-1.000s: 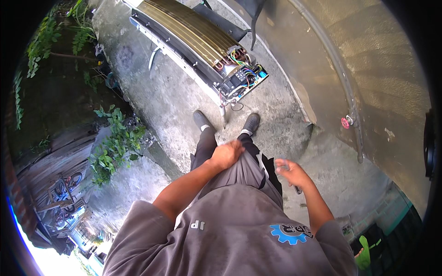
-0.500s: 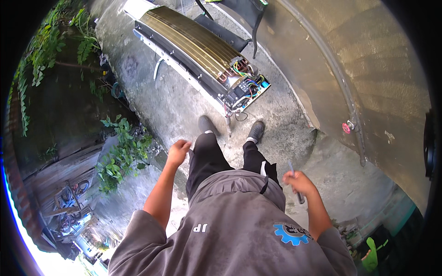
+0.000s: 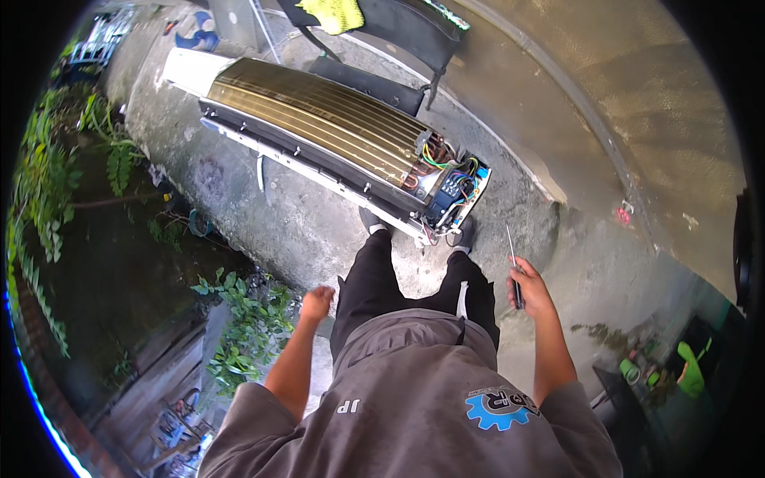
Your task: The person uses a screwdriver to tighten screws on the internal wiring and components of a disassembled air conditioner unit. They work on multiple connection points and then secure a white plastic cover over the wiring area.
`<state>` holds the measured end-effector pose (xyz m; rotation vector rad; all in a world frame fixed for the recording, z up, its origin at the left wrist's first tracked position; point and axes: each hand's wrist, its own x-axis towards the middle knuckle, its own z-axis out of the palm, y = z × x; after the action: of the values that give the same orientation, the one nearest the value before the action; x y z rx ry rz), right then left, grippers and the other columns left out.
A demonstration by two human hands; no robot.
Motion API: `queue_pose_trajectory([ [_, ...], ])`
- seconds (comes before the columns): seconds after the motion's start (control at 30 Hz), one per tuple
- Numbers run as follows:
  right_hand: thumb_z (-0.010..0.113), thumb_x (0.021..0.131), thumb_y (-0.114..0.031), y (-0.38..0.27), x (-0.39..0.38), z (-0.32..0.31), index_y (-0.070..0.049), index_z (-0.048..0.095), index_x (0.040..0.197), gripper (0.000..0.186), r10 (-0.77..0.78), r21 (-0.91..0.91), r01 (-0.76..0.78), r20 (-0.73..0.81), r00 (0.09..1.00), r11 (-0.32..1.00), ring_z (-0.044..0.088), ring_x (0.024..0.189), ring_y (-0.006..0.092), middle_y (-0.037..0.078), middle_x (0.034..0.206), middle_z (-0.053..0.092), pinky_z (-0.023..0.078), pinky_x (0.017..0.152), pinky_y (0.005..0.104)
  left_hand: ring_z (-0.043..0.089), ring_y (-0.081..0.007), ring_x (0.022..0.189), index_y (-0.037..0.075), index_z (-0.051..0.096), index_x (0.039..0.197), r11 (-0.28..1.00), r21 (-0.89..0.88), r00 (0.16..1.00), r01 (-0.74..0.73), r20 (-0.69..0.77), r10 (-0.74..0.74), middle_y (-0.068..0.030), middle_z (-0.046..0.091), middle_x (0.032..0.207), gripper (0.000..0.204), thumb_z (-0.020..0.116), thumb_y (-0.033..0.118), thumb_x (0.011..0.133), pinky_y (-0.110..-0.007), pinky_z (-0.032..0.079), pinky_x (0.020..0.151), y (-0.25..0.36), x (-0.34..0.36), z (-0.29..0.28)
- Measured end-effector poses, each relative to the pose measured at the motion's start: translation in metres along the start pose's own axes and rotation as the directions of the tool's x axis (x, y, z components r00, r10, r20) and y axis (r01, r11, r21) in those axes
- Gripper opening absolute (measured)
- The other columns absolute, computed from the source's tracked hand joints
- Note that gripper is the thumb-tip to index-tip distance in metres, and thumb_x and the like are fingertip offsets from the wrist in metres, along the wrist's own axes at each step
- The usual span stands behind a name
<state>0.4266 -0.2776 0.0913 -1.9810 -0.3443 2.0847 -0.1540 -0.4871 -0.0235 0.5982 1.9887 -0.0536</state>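
Far left: hanging foliage point(image 3: 36, 207) against deep shadow, outer leaves lost in the dark lens rim. Lower left: frame-like clutter point(image 3: 179, 422), too small and blurred for identification. Upper left: blue bladed part point(image 3: 199, 38) on the concrete floor point(image 3: 311, 211). Next, lower: leafy plant point(image 3: 251, 338) near the left forearm.

Left hand point(image 3: 317, 303): just beside the dark trousers point(image 3: 370, 275), well apart from the right hand. Fingers seemingly bunched, palm hidden. Cannot tell closed from partly open, nor empty from holding.

Center: air-conditioner unit point(image 3: 319, 119), lying on the floor ahead of the feet, slanted from upper left toward center right, gold fins exposed, underside hidden. Above: yellow-green cloth point(image 3: 333, 14) on a dark chair point(image 3: 418, 36), both cut off by the upper edge. At the near edge of the unit: shoes point(image 3: 373, 221), only partly visible. At the right end of the unit: coloured wiring point(image 3: 435, 153), too tangled for tracing.

Right hand point(image 3: 530, 288): clamped around the handle of a screwdriver point(image 3: 518, 298), clear of the unit. Handle partly covered by fingers; shaft pointing away from the body, tip too fine for reading its type.

Far right: red valve handle point(image 3: 623, 216), blurred, at the wall point(image 3: 677, 143). Below: bright green item point(image 3: 692, 370), kind unclear.
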Motion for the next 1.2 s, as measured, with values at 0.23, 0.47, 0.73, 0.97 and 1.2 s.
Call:
queue_pose_trajectory([
  [0.23, 0.063, 0.104, -0.011, 0.061, -0.011, 0.075, -0.010, 0.063, 0.129, 0.025, -0.091, 0.290, 0.095, -0.026, 0.995, 0.952, 0.063, 0.059, 0.0153, 0.005, 0.083, 0.063, 0.052, 0.047, 0.0336, 0.057, -0.0105, 0.064, 0.003, 0.073, 0.080, 0.979, -0.119, 0.983, -0.165, 0.059, 0.173, -0.0017, 0.064, 0.067, 0.052, 0.072, 0.050, 0.104, -0.030, 0.046, 0.061, 0.157, 0.045, -0.120],
  [0.47, 0.064, 0.103, -0.018, 0.038, -0.030, 0.075, -0.011, 0.062, 0.101, 0.008, -0.075, 0.551, 0.066, -0.006, 0.997, 0.832, 0.061, 0.062, 0.0180, 0.004, 0.076, 0.059, 0.053, 0.055, 0.0390, 0.066, -0.0177, 0.079, 0.003, 0.074, 0.104, 0.805, -0.154, 0.795, -0.573, 0.135, 0.592, -0.0078, 0.073, 0.087, 0.030, 0.070, 0.033, 0.106, -0.034, 0.054, 0.075, 0.235, 0.004, -0.038],
  [0.73, 0.062, 0.105, -0.022, -0.136, -0.211, 0.049, -0.006, 0.063, 0.097, 0.018, -1.000, 0.456, 0.890, 0.010, 0.010, 0.014, 0.050, 0.063, 0.0161, 0.002, 0.070, 0.052, 0.051, 0.059, 0.0369, 0.076, -0.0298, 0.092, 0.004, 0.076, 0.114, 0.832, 0.018, 0.781, -0.554, 0.356, 0.512, -0.0163, 0.078, 0.098, 0.028, 0.072, 0.029, 0.102, -0.041, 0.058, 0.085, 0.280, -0.084, 0.085],
  [0.97, 0.068, 0.098, -0.020, -0.196, -0.274, 0.040, -0.010, 0.065, 0.095, 0.012, -0.927, 0.501, 0.865, 0.304, -0.220, -0.041, 0.051, 0.061, 0.0148, 0.000, 0.070, 0.053, 0.052, 0.060, 0.0344, 0.077, -0.0299, 0.091, 0.004, 0.077, 0.112, 0.830, -0.051, 0.802, -0.555, 0.232, 0.550, -0.0172, 0.079, 0.096, 0.027, 0.074, 0.028, 0.101, -0.039, 0.059, 0.082, 0.301, -0.077, 0.112],
  [1.2, 0.075, 0.092, -0.019, -0.200, -0.277, 0.020, -0.014, 0.067, 0.093, 0.010, -0.905, 0.513, 0.858, 0.361, -0.224, -0.008, 0.052, 0.059, 0.0134, -0.001, 0.070, 0.054, 0.054, 0.060, 0.0319, 0.076, -0.0321, 0.098, 0.004, 0.076, 0.115, 0.865, -0.023, 0.843, -0.501, 0.213, 0.494, -0.0178, 0.079, 0.102, 0.035, 0.071, 0.036, 0.101, -0.041, 0.058, 0.089, 0.280, -0.062, 0.117],
])
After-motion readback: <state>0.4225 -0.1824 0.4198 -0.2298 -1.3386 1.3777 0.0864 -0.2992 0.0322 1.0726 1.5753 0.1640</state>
